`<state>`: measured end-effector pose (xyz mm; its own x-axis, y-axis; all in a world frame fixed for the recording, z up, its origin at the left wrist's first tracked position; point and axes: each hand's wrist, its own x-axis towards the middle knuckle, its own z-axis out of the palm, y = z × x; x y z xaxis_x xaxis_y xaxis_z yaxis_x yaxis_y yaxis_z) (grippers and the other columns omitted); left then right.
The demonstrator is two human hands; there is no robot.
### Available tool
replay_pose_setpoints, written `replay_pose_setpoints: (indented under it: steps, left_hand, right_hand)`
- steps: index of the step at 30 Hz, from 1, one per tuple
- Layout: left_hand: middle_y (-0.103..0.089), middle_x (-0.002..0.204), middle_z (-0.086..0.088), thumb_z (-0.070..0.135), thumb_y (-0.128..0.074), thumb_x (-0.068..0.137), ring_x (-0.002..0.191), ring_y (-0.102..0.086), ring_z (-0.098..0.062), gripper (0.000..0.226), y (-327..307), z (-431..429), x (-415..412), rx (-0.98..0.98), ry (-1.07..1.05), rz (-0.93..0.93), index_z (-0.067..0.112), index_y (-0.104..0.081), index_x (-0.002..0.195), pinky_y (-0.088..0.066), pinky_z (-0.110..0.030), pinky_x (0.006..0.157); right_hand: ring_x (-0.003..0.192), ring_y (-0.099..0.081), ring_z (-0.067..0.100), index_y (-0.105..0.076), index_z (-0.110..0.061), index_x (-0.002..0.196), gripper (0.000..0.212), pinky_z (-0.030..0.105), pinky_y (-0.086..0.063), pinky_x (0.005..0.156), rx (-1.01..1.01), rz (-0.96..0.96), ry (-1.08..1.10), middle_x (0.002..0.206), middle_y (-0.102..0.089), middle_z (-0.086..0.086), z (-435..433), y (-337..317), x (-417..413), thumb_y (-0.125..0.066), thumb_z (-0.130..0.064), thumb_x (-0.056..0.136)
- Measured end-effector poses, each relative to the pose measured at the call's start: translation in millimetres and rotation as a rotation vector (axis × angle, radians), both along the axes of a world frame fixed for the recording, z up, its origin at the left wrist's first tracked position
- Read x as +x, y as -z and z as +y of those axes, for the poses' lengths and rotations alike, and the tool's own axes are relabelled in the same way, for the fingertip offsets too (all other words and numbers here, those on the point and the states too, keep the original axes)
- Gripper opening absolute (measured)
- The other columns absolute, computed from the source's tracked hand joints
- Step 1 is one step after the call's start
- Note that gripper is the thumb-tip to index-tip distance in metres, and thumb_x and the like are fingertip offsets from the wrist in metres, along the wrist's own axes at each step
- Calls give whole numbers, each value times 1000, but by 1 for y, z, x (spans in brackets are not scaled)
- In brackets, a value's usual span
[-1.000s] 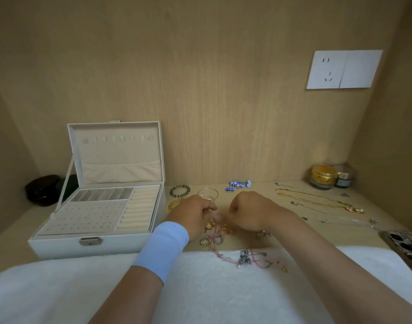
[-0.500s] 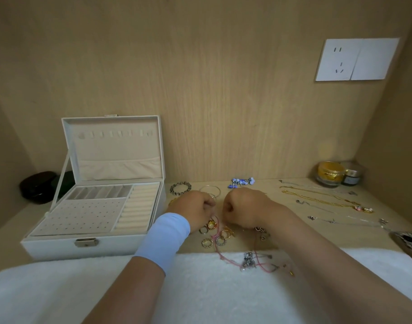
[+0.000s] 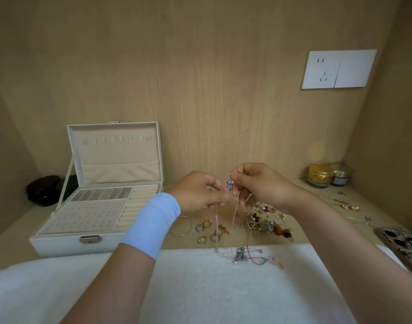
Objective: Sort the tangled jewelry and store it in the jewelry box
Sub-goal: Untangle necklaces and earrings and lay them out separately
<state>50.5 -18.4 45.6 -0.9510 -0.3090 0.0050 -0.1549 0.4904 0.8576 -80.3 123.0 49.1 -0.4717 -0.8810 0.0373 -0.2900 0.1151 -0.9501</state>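
Note:
My left hand (image 3: pixel 198 194) and my right hand (image 3: pixel 258 185) are raised above the shelf, close together. Both pinch a thin pink cord (image 3: pixel 234 212) that carries a blue bead (image 3: pixel 230 184) between the fingertips. The cord's ends hang down to a tangle of cord and charms (image 3: pixel 243 254) on the white towel. Under the hands lie several gold rings (image 3: pixel 206 223), a thin bangle (image 3: pixel 184 226) and a heap of charms and earrings (image 3: pixel 265 224). The white jewelry box (image 3: pixel 102 204) stands open at the left, its trays showing nothing inside.
A white towel (image 3: pixel 177 288) covers the front edge. Gold chains (image 3: pixel 340 203) lie at the right, behind them two small jars (image 3: pixel 320 174). A patterned case (image 3: pixel 404 242) sits at the far right edge, a dark round object (image 3: pixel 43 189) left of the box. A wall socket (image 3: pixel 338 69) hangs above.
Both hands have lifted from the shelf and now hold the pink cord with the blue bead up in the air. The pile under them has come into view.

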Motion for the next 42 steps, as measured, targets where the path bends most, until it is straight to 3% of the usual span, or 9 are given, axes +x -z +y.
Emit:
replay_pose_setpoints:
  steps: [6, 12, 16, 19, 24, 27, 32, 38, 42]
  left_hand:
    - [-74, 86, 0, 16, -57, 99, 69, -65, -10, 13, -15, 26, 34, 255, 316, -70, 13, -69, 105, -48, -21, 67]
    - [-72, 119, -1, 20, -56, 100, 75, -68, -11, 26, -7, 28, 47, 86, 395, -378, 14, -68, 122, -48, -19, 65]
    - [-76, 97, -2, 23, -64, 92, 67, -65, -7, 15, 8, 20, 40, -181, 89, -303, 23, -74, 105, -44, -12, 57]
    - [-70, 65, 15, 33, -69, 84, 62, -63, -10, 12, 18, 22, 36, -330, -131, -245, 24, -73, 78, -53, -22, 71]
    - [-69, 74, 7, 52, -73, 70, 70, -64, -15, 33, 42, 49, 28, -410, -184, -460, 20, -72, 77, -53, -25, 72]
    - [-73, 84, 12, 35, -71, 78, 84, -69, -12, 13, 50, 49, 28, -418, -204, -355, 25, -77, 83, -56, -23, 79]
    - [-65, 65, 25, 22, -72, 84, 59, -57, 2, 9, 47, 41, 31, -201, -92, -123, 26, -75, 77, -48, -18, 66]
    - [-72, 78, 5, 24, -76, 83, 65, -58, -11, 5, 35, 44, 38, -81, 281, -351, 27, -79, 86, -49, -20, 74]
    - [-65, 66, 27, 27, -70, 88, 54, -53, 10, 8, 33, 44, 13, -277, 115, -219, 26, -78, 89, -42, -12, 62]
  right_hand:
    - [52, -57, 16, -67, -5, 96, 9, 26, -48, 46, 286, 53, -222, 66, -60, 5, 35, -15, 3, -61, -11, 98]
    - [62, -65, 17, -73, -11, 98, 15, 23, -45, 46, 731, 218, -282, 79, -73, 2, 50, -13, 10, -68, -25, 94]
    - [53, -55, 18, -75, -9, 74, 34, 24, -41, 51, 757, 494, -8, 61, -65, -1, 41, 2, 14, -65, -38, 87]
    - [51, -53, 17, -59, -17, 52, 47, 26, -44, 59, 803, 597, 65, 42, -54, -5, 29, 19, 25, -68, -55, 78]
    - [55, -45, 18, -54, -12, 57, 37, 26, -36, 56, 768, 577, 37, 53, -47, 0, 19, 39, 28, -74, -37, 76]
    - [58, -47, 18, -69, -2, 75, 21, 24, -37, 55, 693, 543, 29, 63, -55, 4, 22, 37, 24, -68, -23, 80]
    - [59, -50, 17, -78, -18, 82, 13, 24, -36, 51, 580, 428, -64, 65, -67, 5, 41, 16, 15, -76, -30, 80]
    - [65, -61, 11, -78, -28, 95, 12, 21, -31, 48, 899, 371, -379, 85, -75, -7, 60, -4, 6, -76, -35, 85]
    - [56, -56, 12, -76, -22, 97, 11, 21, -29, 46, 655, 410, -43, 73, -70, -3, 66, 6, -15, -69, -25, 89]
